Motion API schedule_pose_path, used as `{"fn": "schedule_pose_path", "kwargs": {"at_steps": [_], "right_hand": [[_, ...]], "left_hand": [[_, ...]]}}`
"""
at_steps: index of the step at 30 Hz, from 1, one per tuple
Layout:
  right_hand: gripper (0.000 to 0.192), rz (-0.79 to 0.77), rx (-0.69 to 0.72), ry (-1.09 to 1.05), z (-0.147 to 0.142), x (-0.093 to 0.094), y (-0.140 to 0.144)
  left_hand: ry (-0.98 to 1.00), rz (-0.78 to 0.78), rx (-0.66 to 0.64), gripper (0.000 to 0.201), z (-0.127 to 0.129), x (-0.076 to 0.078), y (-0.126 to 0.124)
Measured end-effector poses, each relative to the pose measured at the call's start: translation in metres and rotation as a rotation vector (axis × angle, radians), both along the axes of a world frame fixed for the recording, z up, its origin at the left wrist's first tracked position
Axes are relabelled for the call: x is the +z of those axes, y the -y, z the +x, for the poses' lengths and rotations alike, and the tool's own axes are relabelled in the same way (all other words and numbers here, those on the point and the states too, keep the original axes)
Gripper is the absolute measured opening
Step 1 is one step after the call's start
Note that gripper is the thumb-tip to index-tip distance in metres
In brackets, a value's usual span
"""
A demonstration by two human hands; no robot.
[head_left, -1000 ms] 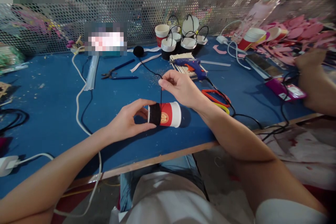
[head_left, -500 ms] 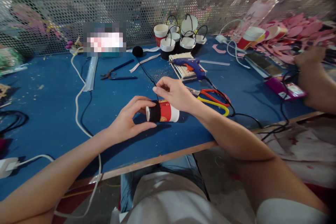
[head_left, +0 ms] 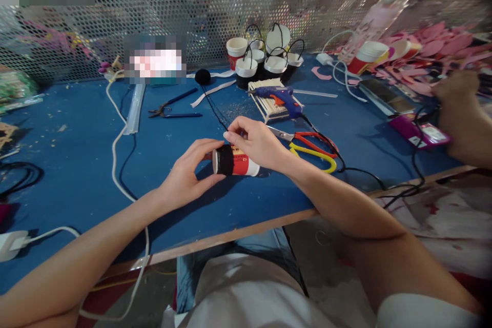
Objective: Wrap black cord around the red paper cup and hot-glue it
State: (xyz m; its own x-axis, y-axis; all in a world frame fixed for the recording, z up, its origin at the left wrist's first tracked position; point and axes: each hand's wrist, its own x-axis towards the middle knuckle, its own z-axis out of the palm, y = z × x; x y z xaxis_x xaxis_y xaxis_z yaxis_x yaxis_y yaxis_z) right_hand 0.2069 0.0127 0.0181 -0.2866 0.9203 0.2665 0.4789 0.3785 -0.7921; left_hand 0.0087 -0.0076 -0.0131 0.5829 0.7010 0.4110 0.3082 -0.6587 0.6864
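White cable [head_left: 115, 154] is seen trailing over the blue table [head_left: 69, 164] at far left, pliers [head_left: 169, 107] lie further back, well apart from the work. Left hand [head_left: 184, 174] is closed around the base end of the paper cup [head_left: 234, 161], thumb below, fingers curled over the top; cup is held on its side just above the table, near the front edge at centre. A band of black yarn [head_left: 225, 160] is already wound round the base end, red print left bare toward the rim. Right hand [head_left: 257, 141] is pinched shut on the yarn strand right at the cup's top, strand is led back to the yarn ball [head_left: 202, 76] near the mesh wall. For a neat wrap, strand should be kept taut, each turn laid touching the previous one, cup rotated by the left hand while the right only guides; gaps and overlaps are to be avoided. Glue gun [head_left: 279, 96] rests on a stack of sticks [head_left: 265, 103] behind, scissors [head_left: 311, 146] just beside the right wrist, finished cups [head_left: 265, 56] grouped at the back. Another person's hand [head_left: 457, 92] is seen at far right, blurred, contents cannot be told
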Motion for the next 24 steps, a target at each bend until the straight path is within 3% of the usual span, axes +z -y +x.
{"fn": "schedule_pose_path", "kwargs": {"at_steps": [4, 9, 15, 20, 24], "right_hand": [[0.017, 0.008, -0.012, 0.019, -0.001, -0.005, -0.001], [0.016, 0.039, -0.013, 0.033, -0.003, -0.013, -0.004], [0.015, 0.041, -0.036, 0.077, -0.005, -0.014, -0.003], [0.016, 0.073, -0.029, 0.098, -0.005, -0.016, -0.002], [0.015, 0.048, -0.011, 0.085, -0.003, -0.012, -0.002]], "left_hand": [[-0.052, 0.021, 0.051, 0.050, 0.000, -0.002, -0.001], [-0.058, -0.060, 0.041, 0.047, -0.001, -0.006, -0.003], [-0.020, -0.234, 0.100, 0.064, 0.002, -0.005, -0.003], [-0.047, -0.384, 0.118, 0.051, 0.006, 0.001, 0.000], [-0.034, -0.352, 0.106, 0.048, 0.006, 0.002, 0.001]]}}
